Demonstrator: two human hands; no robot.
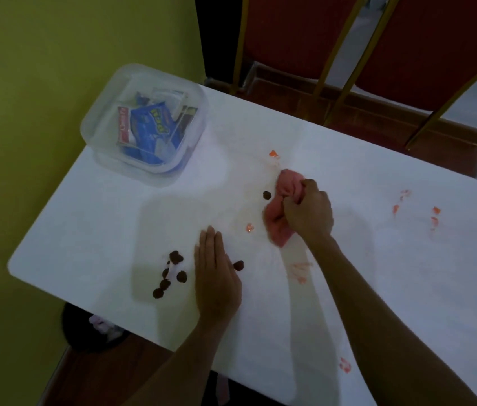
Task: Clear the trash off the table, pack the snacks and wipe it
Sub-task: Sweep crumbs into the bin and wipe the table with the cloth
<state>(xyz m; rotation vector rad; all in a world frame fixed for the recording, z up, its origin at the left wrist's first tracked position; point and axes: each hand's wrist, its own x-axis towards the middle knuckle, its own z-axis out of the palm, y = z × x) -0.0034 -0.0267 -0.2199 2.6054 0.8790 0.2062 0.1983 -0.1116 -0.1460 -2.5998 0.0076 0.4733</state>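
On the white table (85, 218), my right hand (309, 210) grips a bunched pink cloth (282, 206) near the middle. My left hand (216, 273) lies flat, fingers straight, palm down on the tabletop. Several dark brown crumbs (173, 273) lie just left of that hand, one (238, 265) at its right edge and one (267, 195) beside the cloth. Orange-red smears and bits (433, 215) mark the table at the right, with more (300, 271) under my right forearm and one piece (273, 154) beyond the cloth. A clear lidded box (143, 121) at the far left corner holds blue snack packets.
A dark bin (91, 326) with crumpled paper stands on the floor below the table's near left edge. Red chairs with gold frames (328, 54) stand behind the far edge. A yellow-green wall (26, 112) runs along the left.
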